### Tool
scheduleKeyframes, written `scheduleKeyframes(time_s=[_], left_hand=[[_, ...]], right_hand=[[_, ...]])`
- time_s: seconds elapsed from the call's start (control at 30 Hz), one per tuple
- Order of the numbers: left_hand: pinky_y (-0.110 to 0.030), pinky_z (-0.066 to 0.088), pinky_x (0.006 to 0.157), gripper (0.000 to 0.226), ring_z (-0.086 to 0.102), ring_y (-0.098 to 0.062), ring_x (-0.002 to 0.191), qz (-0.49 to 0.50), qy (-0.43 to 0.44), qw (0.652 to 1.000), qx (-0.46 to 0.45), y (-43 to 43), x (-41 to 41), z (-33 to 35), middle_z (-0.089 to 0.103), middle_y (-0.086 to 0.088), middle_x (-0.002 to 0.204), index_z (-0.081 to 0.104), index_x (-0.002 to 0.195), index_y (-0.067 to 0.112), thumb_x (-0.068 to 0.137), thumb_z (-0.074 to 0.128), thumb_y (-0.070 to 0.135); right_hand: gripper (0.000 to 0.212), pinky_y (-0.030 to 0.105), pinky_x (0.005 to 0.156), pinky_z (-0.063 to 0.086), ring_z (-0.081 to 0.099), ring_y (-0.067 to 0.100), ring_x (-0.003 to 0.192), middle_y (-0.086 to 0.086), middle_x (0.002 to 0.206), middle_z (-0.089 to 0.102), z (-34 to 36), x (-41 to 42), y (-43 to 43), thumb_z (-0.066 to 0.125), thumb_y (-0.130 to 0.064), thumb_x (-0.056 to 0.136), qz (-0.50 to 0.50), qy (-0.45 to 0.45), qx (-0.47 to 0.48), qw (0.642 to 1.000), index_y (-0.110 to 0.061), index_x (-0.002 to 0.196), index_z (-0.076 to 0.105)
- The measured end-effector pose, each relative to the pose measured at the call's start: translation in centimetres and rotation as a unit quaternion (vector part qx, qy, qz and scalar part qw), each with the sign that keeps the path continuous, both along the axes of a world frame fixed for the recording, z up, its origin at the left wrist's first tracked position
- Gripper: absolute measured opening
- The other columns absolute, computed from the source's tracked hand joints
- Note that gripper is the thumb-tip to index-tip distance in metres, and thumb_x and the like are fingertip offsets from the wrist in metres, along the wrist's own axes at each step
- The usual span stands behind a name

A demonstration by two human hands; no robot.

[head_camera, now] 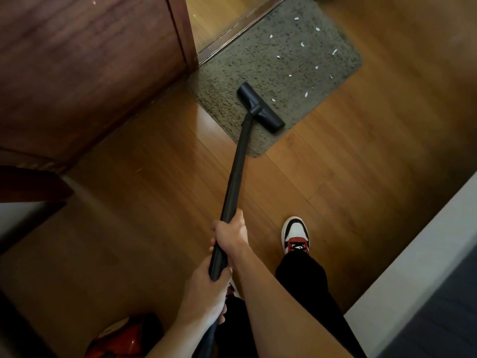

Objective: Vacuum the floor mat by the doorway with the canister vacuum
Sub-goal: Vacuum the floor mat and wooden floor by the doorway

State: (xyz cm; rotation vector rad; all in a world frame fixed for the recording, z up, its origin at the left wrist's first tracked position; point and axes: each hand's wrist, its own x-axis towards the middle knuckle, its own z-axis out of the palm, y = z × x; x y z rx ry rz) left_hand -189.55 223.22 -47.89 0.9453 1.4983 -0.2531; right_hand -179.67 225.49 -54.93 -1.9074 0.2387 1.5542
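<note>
A grey speckled floor mat (pixel 271 63) lies at the doorway threshold, with several small white paper scraps (pixel 302 44) scattered over its right half. The black floor nozzle (pixel 260 107) of the vacuum rests on the mat's near part. A long black wand (pixel 236 174) runs from the nozzle down to my hands. My right hand (pixel 231 235) grips the wand higher up. My left hand (pixel 206 293) grips its lower end just below. A red canister vacuum (pixel 121 339) shows partly at the bottom left.
A dark wooden door or cabinet panel (pixel 85 73) stands at the left, next to the mat. A grey and white edge of furniture (pixel 423 293) fills the bottom right. My right foot in a red, white and black sneaker (pixel 295 236) stands on the wooden floor (pixel 361 151).
</note>
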Motion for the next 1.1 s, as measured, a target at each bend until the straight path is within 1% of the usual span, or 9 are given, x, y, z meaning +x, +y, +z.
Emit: scheduleKeyframes(time_s=[0.1,0.17,0.3,0.4,0.53,0.73,0.9,1.0,1.1], left_hand=[[-0.028,0.045,0.041,0.006,0.052,-0.018,0.038,0.003,-0.010,1.000,-0.004,-0.2,1.0,-0.3,0.057,-0.008,0.059,0.062,0.099,0.021,0.099,0.058,0.025],[-0.027,0.045,0.041,0.004,0.051,-0.016,0.039,-0.001,-0.016,1.000,0.004,-0.3,2.0,-0.4,0.056,-0.006,0.059,0.061,0.101,0.023,0.099,0.058,0.025],[-0.028,0.045,0.044,0.010,0.050,-0.012,0.039,-0.011,-0.031,0.999,0.009,0.0,4.3,-0.9,0.055,-0.002,0.060,0.062,0.103,0.018,0.099,0.059,0.027],[-0.030,0.046,0.046,0.010,0.050,-0.014,0.039,-0.019,-0.035,0.999,0.016,0.2,6.3,-1.4,0.056,-0.002,0.060,0.062,0.100,0.019,0.098,0.060,0.028],[-0.029,0.046,0.046,0.011,0.050,-0.014,0.037,-0.025,-0.036,0.999,0.025,0.1,9.1,-1.8,0.056,0.002,0.056,0.061,0.099,0.017,0.098,0.060,0.028],[-0.030,0.049,0.046,0.009,0.053,-0.016,0.041,-0.032,-0.029,0.999,0.018,0.0,14.4,-2.0,0.059,-0.004,0.064,0.060,0.099,0.022,0.098,0.060,0.031],[-0.032,0.050,0.046,0.007,0.052,-0.018,0.040,-0.020,-0.032,0.999,0.011,-0.1,19.2,-2.4,0.058,-0.002,0.062,0.061,0.098,0.024,0.097,0.061,0.032],[-0.031,0.048,0.045,0.006,0.052,-0.017,0.039,-0.017,-0.041,0.999,0.013,-0.2,21.3,-2.6,0.057,0.001,0.057,0.061,0.102,0.027,0.096,0.061,0.029],[-0.028,0.047,0.044,0.007,0.051,-0.016,0.038,-0.019,-0.040,0.999,0.018,-0.1,22.6,-2.7,0.058,-0.001,0.059,0.060,0.105,0.027,0.097,0.060,0.028]], right_hand=[[0.033,0.030,0.050,0.055,0.058,0.015,0.053,0.011,0.090,0.060,-0.3,1.1,-0.2,0.058,-0.009,0.093,0.006,-0.009,0.000,1.000,-0.019,0.121,0.043],[0.032,0.030,0.049,0.054,0.058,0.015,0.054,0.012,0.090,0.060,-0.5,2.1,-0.2,0.057,-0.009,0.094,0.004,-0.016,0.004,1.000,-0.019,0.121,0.043],[0.034,0.031,0.051,0.054,0.058,0.017,0.055,0.012,0.089,0.061,-0.8,4.7,0.0,0.057,-0.009,0.094,-0.020,-0.017,0.012,1.000,-0.019,0.122,0.042],[0.032,0.032,0.052,0.053,0.056,0.018,0.054,0.011,0.083,0.059,-0.9,6.9,0.2,0.059,-0.008,0.093,-0.027,-0.017,0.017,0.999,-0.018,0.119,0.043],[0.033,0.032,0.052,0.053,0.056,0.017,0.054,0.011,0.083,0.059,-1.1,9.8,0.1,0.059,-0.009,0.092,-0.032,-0.010,0.019,0.999,-0.018,0.119,0.043],[0.030,0.032,0.052,0.053,0.054,0.017,0.049,0.011,0.078,0.057,-1.5,15.1,-0.1,0.058,-0.008,0.091,-0.041,-0.016,0.016,0.999,-0.017,0.117,0.043],[0.028,0.030,0.048,0.051,0.053,0.018,0.050,0.013,0.084,0.056,-1.7,20.0,-0.2,0.057,-0.007,0.093,-0.039,-0.025,0.008,0.999,-0.016,0.115,0.043],[0.026,0.029,0.046,0.050,0.051,0.018,0.049,0.013,0.082,0.053,-1.7,22.2,-0.1,0.058,-0.006,0.092,-0.042,-0.022,0.007,0.999,-0.015,0.111,0.042],[0.029,0.029,0.046,0.050,0.051,0.017,0.049,0.012,0.079,0.053,-1.6,23.6,0.0,0.059,-0.006,0.093,-0.037,-0.015,0.004,0.999,-0.015,0.115,0.042]])
